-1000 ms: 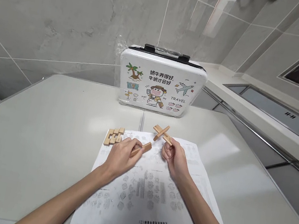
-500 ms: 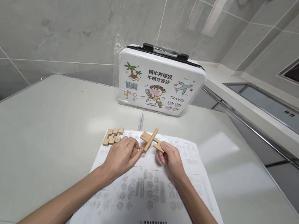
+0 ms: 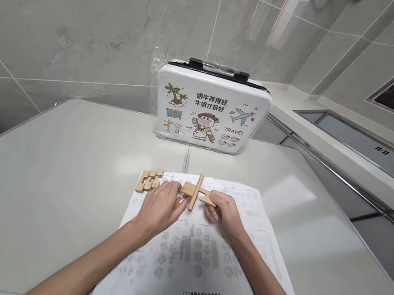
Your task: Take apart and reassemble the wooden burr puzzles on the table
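Note:
Above the printed sheet, my right hand (image 3: 226, 213) pinches the right end of a notched wooden puzzle piece (image 3: 207, 198). A slim wooden stick (image 3: 195, 193) crosses this piece, standing almost lengthwise to my view; I cannot tell whether the two are locked together. On the other side, my left hand (image 3: 160, 208) has its thumb and fingers closed at the left end of the wooden puzzle pieces. More wood shows between its fingers, mostly hidden. Just beyond my left knuckles, several interlocking wooden puzzle pieces (image 3: 143, 182) lie grouped, partly covered by that hand.
The white sheet (image 3: 205, 271), printed with puzzle drawings, lies on the pale table (image 3: 61, 184). A white cartoon-printed case (image 3: 181, 129) in clear plastic stands at the back, before the grey tiled wall. A counter (image 3: 320, 139) runs along the right.
The crossing stick has turned closer to upright in view and its lower end has come nearer to me. The notched piece has swung more level, its left end now at my left fingers.

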A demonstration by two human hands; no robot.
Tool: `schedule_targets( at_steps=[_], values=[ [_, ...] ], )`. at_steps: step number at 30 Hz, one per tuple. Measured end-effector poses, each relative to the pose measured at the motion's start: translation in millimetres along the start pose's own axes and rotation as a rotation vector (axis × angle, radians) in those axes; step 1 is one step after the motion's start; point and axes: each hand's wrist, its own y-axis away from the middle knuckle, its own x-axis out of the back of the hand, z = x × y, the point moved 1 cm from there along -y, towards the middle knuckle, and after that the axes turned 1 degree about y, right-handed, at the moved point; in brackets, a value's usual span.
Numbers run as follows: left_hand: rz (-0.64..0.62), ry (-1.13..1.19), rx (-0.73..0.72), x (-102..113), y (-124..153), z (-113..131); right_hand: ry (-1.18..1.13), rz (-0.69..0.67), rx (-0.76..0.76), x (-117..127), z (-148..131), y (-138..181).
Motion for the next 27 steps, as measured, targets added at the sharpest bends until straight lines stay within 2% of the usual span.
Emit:
schedule_targets(
  at_steps=[4, 6, 11, 15, 19, 27],
  values=[
    [0.111, 0.186, -0.02, 1.0, 1.0, 1.5, -0.027, 0.024, 0.001, 1.2, 1.3, -0.7],
    [0.116, 0.338, -0.017, 2.6, 1.9, 3.7, -0.048, 0.047, 0.002, 2.4, 1.6, -1.2],
    [-0.091, 0.677, -0.032, 5.0, 5.5, 7.9, -0.098, 0.043, -0.028, 5.9, 1.1, -1.9],
    [-0.139, 0.889, -0.05, 4.2, 5.5, 7.1, -0.115, -0.066, -0.075, 4.9, 0.1, -0.9],
    [-0.131, 0.946, -0.025, 8.2, 3.0, 7.7, -0.124, -0.124, -0.104, 3.1, -1.0, -0.6],
    [-0.061, 0.897, -0.023, 20.3, -3.2, 2.3, -0.182, -0.086, -0.102, 16.0, -3.9, -3.0]
  ],
)
